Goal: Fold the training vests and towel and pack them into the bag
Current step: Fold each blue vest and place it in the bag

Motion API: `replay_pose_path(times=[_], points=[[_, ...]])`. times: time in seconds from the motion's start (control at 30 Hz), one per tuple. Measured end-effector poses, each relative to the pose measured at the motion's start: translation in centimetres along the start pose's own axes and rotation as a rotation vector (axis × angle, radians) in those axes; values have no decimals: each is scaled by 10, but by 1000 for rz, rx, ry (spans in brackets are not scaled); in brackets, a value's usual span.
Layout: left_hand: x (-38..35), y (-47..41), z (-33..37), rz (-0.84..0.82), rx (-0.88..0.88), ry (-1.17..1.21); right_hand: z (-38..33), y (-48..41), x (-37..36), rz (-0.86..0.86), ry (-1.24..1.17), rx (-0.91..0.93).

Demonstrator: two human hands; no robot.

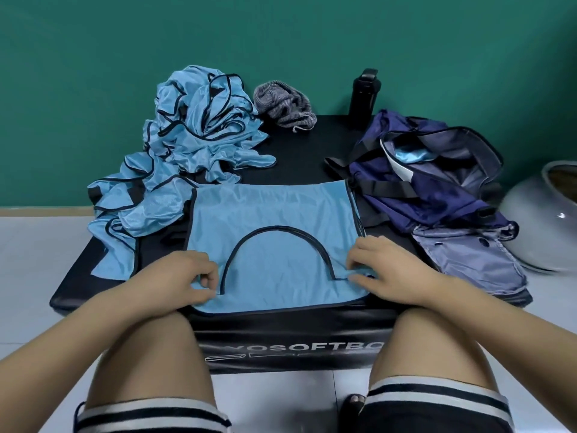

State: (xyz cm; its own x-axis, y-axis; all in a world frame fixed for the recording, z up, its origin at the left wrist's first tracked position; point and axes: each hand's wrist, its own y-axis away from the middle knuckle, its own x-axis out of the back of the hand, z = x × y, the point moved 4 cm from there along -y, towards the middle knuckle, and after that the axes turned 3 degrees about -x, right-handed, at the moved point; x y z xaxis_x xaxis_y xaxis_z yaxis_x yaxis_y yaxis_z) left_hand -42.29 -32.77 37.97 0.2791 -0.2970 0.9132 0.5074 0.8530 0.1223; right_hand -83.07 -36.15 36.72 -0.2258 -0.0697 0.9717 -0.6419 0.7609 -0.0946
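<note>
Pinching the near corners of a light-blue training vest (271, 210), the person holds both hands low over the black padded worktop (299, 151). The left hand (182, 278) has its fingers (208, 279) curled onto the fabric just left of the dark-trimmed neck opening, with thumb and fingertips closed on a small fold. The right hand (395, 270) grasps the cloth the same way just right of that opening, its fingers (359, 254) bent and nipping the vest's edge. The vest lies spread flat in the middle of the worktop. Its neck arch is toward the person, its far hem runs straight across, and its near edge reaches the worktop's front rim.

To the left and behind, a heap of vests (193, 132) in the same blue with dark piping sits crumpled. It spills over the worktop's left side and touches the flat vest's left edge. A grey striped towel (284, 101) lies bunched at the back edge, just right of the heap. A black bottle (363, 92) stands upright at the back right. The navy bag (437, 176) slumps open on the right side, just beside the flat vest, with a bit of light-blue fabric showing in its mouth. A pale grey rounded vessel (540, 220) sits on the tiled floor (37, 260) to the right, and a green wall (281, 32) stands behind.
</note>
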Motion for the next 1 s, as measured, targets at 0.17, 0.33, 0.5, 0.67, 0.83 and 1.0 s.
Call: replay_pose_path(times=[0.17, 0.33, 0.5, 0.67, 0.83, 1.0], points=[[12, 12, 15, 29, 33, 95, -6, 5, 16, 56, -23, -33], [2, 18, 18, -114, 78, 143, -15, 15, 9, -109, -16, -33], [-1, 11, 14, -177, 148, 172, -18, 4, 6, -219, -27, -100], [30, -18, 0, 94, 162, 154, -2, -37, 23, -110, 43, -181], [61, -67, -42, 391, 177, 36, 43, -95, 29, 42, 12, -465], [68, -106, -86, 358, 319, -138, 77, -132, 25, 97, 82, -575]])
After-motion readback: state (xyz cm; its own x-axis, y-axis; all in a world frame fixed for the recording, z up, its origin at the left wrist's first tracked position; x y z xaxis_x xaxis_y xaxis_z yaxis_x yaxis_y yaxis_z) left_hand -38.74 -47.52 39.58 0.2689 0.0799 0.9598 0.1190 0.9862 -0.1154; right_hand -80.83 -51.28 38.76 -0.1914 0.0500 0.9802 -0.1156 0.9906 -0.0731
